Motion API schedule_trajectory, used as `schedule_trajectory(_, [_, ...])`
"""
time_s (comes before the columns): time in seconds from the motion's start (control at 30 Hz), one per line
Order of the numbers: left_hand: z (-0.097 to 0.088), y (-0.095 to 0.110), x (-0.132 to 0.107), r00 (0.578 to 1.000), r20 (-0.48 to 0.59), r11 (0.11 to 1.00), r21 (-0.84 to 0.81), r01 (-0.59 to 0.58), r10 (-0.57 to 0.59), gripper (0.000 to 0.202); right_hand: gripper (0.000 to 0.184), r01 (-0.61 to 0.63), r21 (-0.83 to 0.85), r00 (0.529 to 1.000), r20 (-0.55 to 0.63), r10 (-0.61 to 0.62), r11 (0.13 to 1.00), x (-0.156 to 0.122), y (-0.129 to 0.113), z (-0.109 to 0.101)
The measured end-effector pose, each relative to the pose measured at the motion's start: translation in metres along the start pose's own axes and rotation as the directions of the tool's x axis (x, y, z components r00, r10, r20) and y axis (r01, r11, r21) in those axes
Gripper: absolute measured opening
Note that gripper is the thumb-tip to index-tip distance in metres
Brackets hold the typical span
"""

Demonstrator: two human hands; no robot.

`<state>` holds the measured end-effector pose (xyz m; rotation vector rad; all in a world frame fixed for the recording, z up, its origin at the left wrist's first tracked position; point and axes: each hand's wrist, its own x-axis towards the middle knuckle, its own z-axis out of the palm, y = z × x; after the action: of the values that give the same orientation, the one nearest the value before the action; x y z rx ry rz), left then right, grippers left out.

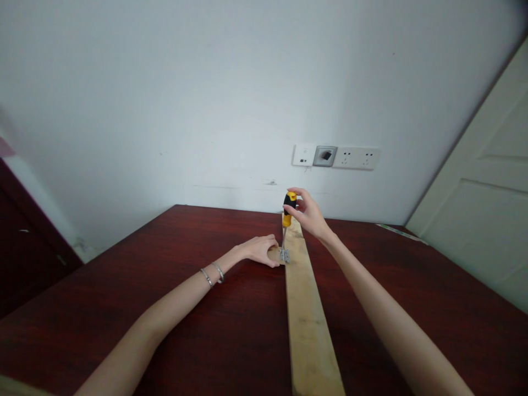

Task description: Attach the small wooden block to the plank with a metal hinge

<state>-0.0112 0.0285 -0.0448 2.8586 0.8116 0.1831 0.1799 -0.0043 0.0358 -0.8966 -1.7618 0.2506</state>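
I observe the right hand [310, 216] gripping a screwdriver [289, 202], tip at the hinge [285, 255]; the left hand [259, 250] clasps a small wooden piece [274, 253]

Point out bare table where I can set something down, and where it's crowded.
Bare tabletop lies between the left forearm and the long board, between the board and right forearm, and outside each forearm. It's crowded around the metal fitting, where the left hand holds a small wooden piece beside the board and the right hand holds the screwdriver.

From head height, the camera looks forward and down across the table [198, 234] toward the wall [198, 99].
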Motion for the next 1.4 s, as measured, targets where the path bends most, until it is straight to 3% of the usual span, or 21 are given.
schedule_trajectory(0.17, [-0.001, 0.0, 0.0, 1.0, -0.004, 1.0, 0.009, 0.004, -0.004, 0.055, 0.041, -0.032, 0.053, 0.999, 0.013, 0.031, 0.998, -0.001, 0.002, -0.005])
schedule_trajectory(0.47, [-0.001, 0.0, 0.0, 1.0, -0.01, 1.0, 0.018, -0.011, 0.011, 0.057, 0.037, 0.043, 0.046, 0.997, -0.072, -0.04, 0.998, -0.004, 0.009, -0.003])
schedule_trajectory(0.7, [-0.001, 0.001, 0.0, 1.0, -0.015, 0.999, 0.045, -0.017, 0.018, 0.057, 0.047, 0.098, -0.042, 0.995, 0.024, -0.097, 0.994, -0.007, 0.013, -0.003])
schedule_trajectory(0.8, [-0.002, 0.002, 0.0, 1.0, -0.013, 0.999, 0.039, -0.011, 0.012, 0.056, 0.047, 0.116, -0.055, 0.993, 0.0, -0.116, 0.992, -0.006, 0.013, 0.0])
schedule_trajectory(1.0, [-0.002, 0.003, -0.001, 1.0, -0.011, 0.999, 0.042, -0.001, 0.002, 0.057, 0.043, 0.086, -0.048, 0.993, -0.078, -0.09, 0.995, -0.008, 0.005, 0.005])
schedule_trajectory(1.23, [-0.001, 0.001, 0.001, 1.0, -0.005, 0.999, 0.05, -0.012, 0.012, 0.058, 0.036, 0.145, -0.043, 0.989, 0.034, -0.144, 0.989, -0.011, -0.007, -0.005])
schedule_trajectory(1.4, [0.001, -0.001, 0.002, 1.0, -0.006, 0.999, 0.05, 0.0, 0.0, 0.058, 0.04, 0.136, -0.081, 0.991, 0.004, -0.136, 0.987, -0.013, -0.009, -0.001])
